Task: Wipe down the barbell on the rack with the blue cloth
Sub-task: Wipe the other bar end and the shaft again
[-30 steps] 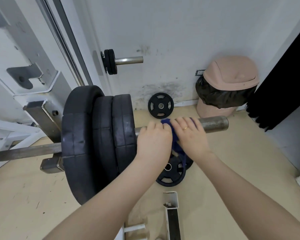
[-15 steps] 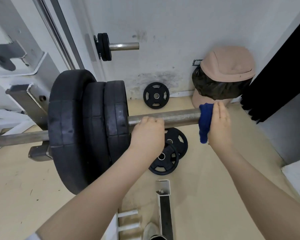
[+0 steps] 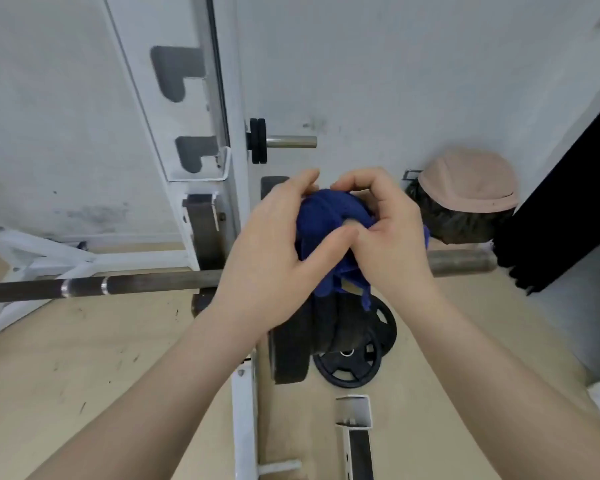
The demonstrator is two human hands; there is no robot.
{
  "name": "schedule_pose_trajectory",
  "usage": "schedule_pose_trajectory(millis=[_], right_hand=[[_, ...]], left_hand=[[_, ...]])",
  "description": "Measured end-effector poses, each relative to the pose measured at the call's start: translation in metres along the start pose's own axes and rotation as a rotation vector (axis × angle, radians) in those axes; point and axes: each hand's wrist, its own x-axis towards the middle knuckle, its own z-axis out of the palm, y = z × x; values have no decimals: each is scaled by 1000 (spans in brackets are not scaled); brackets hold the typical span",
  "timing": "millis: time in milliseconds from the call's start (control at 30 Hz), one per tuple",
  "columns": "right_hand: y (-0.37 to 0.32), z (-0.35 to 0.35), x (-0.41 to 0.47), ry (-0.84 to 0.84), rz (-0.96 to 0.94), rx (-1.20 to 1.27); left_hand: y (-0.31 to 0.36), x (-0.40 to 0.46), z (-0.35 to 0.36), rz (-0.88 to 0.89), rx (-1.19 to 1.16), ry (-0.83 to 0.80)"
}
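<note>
Beige gym floor lay below; my left hand [image 3: 271, 258] and right hand [image 3: 388, 237] bunched the blue cloth [image 3: 329, 220] mid-frame. Refold it flat, I judged, before wrapping the barbell [image 3: 146, 285].

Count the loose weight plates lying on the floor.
2 visible: one plate flat on the floor below the hands, another behind it, partly covered. The hands and the loaded plates may hide more.

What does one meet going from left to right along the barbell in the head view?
Dark bar shaft with silver rings → left hand → blue cloth → right hand → bare sleeve end.
</note>
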Motion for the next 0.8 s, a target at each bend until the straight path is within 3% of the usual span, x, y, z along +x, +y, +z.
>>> schedule_pose_trajectory(millis=[233,500,633,733,800], right_hand=[[-85,126,-15,-201,-63,127],[-106,282,-46,-572,105,9],[-110,345,-54,-786,103,-66],[-117,390,-57,-974,53,-27],[-124,419,-56,-1075,2,7]], left_hand=[[-44,-52,-139,-42,-188,94],[-141,-148,-254,-365,-66,94],[-178,-184,-292,-562,134,283],[-205,-198,-320,-708,117,476],[-218,-204,-342,-776,12,515]])
